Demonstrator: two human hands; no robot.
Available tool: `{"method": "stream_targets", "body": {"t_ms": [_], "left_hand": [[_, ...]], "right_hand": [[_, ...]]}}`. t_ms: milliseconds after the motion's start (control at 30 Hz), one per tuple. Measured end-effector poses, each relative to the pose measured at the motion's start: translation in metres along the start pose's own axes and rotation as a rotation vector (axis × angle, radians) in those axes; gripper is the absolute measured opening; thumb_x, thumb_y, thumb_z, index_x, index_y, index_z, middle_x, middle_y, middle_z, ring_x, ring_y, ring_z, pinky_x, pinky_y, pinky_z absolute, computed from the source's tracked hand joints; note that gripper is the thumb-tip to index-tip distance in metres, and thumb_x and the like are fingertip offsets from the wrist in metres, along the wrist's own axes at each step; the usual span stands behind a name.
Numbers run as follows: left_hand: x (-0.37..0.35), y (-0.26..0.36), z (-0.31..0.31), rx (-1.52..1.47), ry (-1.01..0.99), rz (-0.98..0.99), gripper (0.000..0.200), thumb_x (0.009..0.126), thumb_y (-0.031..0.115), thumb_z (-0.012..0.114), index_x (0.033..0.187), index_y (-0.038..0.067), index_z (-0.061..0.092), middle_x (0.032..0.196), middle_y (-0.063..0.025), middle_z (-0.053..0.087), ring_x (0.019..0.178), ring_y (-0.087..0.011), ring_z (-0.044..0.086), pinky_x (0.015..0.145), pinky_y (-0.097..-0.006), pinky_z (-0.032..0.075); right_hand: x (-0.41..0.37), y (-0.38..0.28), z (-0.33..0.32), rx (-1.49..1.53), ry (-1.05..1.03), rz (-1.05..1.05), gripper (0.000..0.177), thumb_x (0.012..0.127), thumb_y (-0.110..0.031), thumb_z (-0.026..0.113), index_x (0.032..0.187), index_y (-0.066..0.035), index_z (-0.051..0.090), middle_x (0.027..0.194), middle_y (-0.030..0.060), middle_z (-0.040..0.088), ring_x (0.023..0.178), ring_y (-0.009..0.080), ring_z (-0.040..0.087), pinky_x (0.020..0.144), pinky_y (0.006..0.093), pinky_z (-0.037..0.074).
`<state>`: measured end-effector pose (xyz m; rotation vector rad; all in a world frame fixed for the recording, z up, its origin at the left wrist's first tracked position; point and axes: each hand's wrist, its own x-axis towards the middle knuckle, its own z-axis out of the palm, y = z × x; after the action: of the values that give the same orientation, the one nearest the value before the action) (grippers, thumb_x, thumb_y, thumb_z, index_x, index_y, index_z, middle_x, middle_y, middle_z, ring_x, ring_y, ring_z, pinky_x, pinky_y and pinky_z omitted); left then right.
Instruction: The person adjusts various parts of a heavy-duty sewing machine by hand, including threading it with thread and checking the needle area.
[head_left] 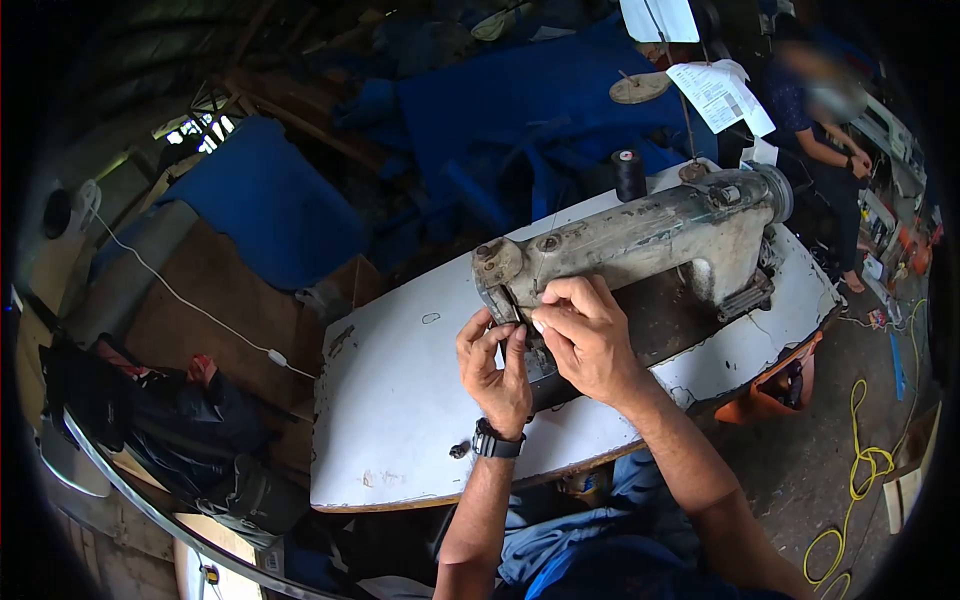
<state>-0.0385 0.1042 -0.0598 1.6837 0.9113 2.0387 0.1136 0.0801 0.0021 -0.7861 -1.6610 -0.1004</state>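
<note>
A worn grey sewing machine (640,235) stands on a white table (390,410) with chipped edges. At the needle end of its head, my left hand (495,370), with a watch on the wrist, has its thumb and fingertips pinched together close under the head. What they hold is too small to make out. My right hand (588,335) is beside it, thumb and forefinger pinched near the front of the head; anything between them is hidden. A dark thread spool (629,176) stands behind the machine. A small black part (460,450) lies near my left wrist.
Blue cloth (480,110) is heaped behind the table. Dark bags (200,430) lie at the left, beside a white cable (190,305). Papers (715,95) hang above the machine. Another person (825,150) sits at the upper right. A yellow cord (862,470) lies on the floor.
</note>
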Motion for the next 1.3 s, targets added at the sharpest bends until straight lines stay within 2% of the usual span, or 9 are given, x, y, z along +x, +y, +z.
{"method": "stream_targets", "body": {"t_ms": [333,833,1033,1167,1267,1300], "left_hand": [[-0.001,0.003,0.002,-0.007,-0.005,-0.006,0.015,0.088,-0.003,0.076,0.101,0.0,0.071,0.133,-0.014,0.053,0.123,-0.0227,0.056,0.099,-0.0332,0.052],[-0.002,-0.001,0.0,-0.009,-0.006,-0.007,0.016,0.088,-0.004,0.075,0.103,0.0,0.07,0.133,-0.0147,0.054,0.126,-0.0236,0.055,0.104,-0.036,0.048],[0.001,0.001,-0.004,-0.005,-0.037,-0.006,0.019,0.088,-0.004,0.075,0.106,-0.001,0.067,0.131,-0.015,0.055,0.119,-0.0225,0.06,0.097,-0.0352,0.056],[0.013,0.014,-0.009,0.053,-0.075,0.091,0.03,0.088,-0.004,0.074,0.115,-0.001,0.063,0.126,-0.0149,0.058,0.113,-0.0212,0.063,0.092,-0.0352,0.061],[0.022,0.018,-0.018,0.151,-0.143,0.108,0.033,0.09,-0.002,0.074,0.119,0.0,0.058,0.127,-0.0134,0.057,0.11,-0.0181,0.063,0.094,-0.0345,0.06],[0.022,0.021,-0.016,0.088,-0.116,0.063,0.03,0.091,0.0,0.073,0.119,0.0,0.06,0.124,-0.0122,0.058,0.106,-0.0164,0.064,0.092,-0.0331,0.059]], "right_hand": [[0.001,0.006,-0.006,0.001,-0.033,-0.027,0.01,0.082,0.0,0.071,0.091,-0.001,0.069,0.102,0.0075,0.058,0.093,0.025,0.059,0.077,0.0378,0.052],[0.004,0.004,-0.006,-0.01,-0.036,-0.034,0.01,0.082,-0.003,0.074,0.091,-0.003,0.07,0.101,0.0063,0.057,0.095,0.0244,0.058,0.078,0.0386,0.052],[0.005,0.002,-0.003,-0.055,-0.028,-0.028,0.011,0.081,-0.006,0.076,0.09,-0.005,0.071,0.098,0.005,0.056,0.092,0.0229,0.057,0.076,0.0375,0.052],[0.006,0.0,-0.001,-0.07,-0.017,-0.013,0.01,0.081,-0.006,0.076,0.09,-0.005,0.071,0.098,0.0047,0.056,0.09,0.0229,0.057,0.075,0.0375,0.052],[0.006,-0.002,0.001,-0.038,-0.005,0.025,0.009,0.082,-0.004,0.075,0.09,-0.004,0.07,0.099,0.0055,0.058,0.089,0.0244,0.057,0.075,0.0376,0.051],[0.006,-0.002,0.001,-0.021,-0.003,0.042,0.009,0.082,-0.003,0.075,0.09,-0.003,0.07,0.099,0.0059,0.058,0.089,0.025,0.057,0.075,0.0376,0.051]]}}
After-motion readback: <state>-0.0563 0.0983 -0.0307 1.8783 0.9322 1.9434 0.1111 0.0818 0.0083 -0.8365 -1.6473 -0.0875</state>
